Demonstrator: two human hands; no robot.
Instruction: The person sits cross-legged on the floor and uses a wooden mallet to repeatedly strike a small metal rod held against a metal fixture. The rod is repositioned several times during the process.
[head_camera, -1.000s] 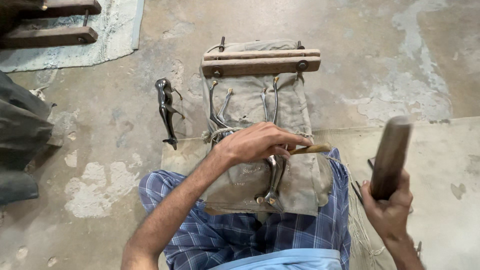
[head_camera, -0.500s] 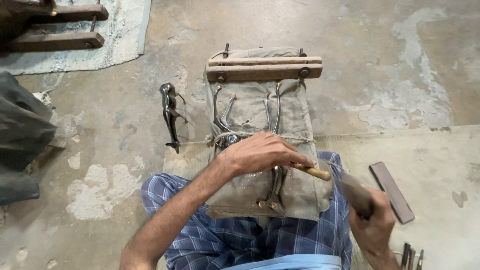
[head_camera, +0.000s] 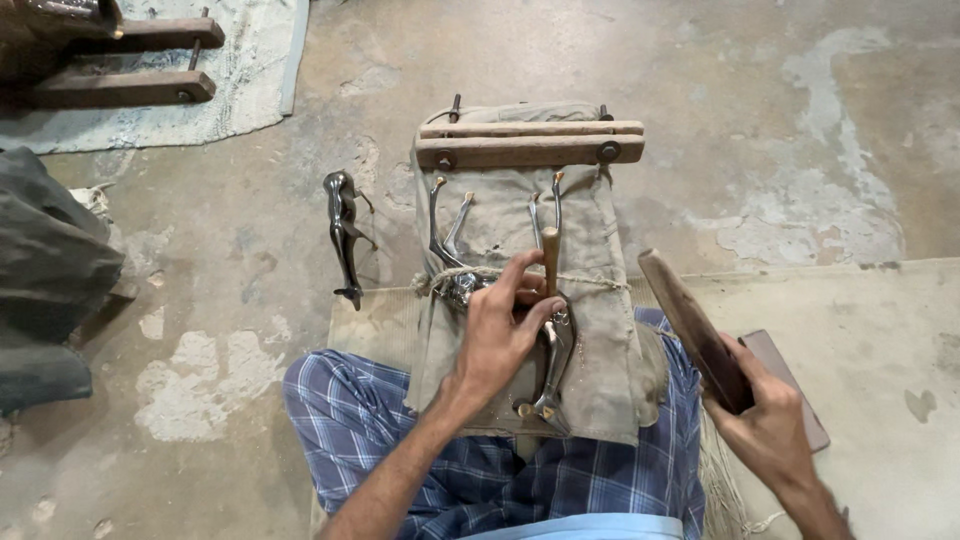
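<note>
Left hand (head_camera: 497, 335) pinches a short wooden punch (head_camera: 550, 260) upright on the shiny metal figurine (head_camera: 553, 360); right hand (head_camera: 765, 425), at three o'clock, clasps a raised dark wooden mallet (head_camera: 695, 330); chasing appears unfinished.

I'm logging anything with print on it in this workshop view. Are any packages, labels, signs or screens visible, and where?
None in view: no package, label, sign or screen.
The canvas-covered block on the lap is plain grey-green cloth.
The left hand holds a wooden-handled tool upright on it.
The right hand holds a dark wooden bat, unmarked.
</note>
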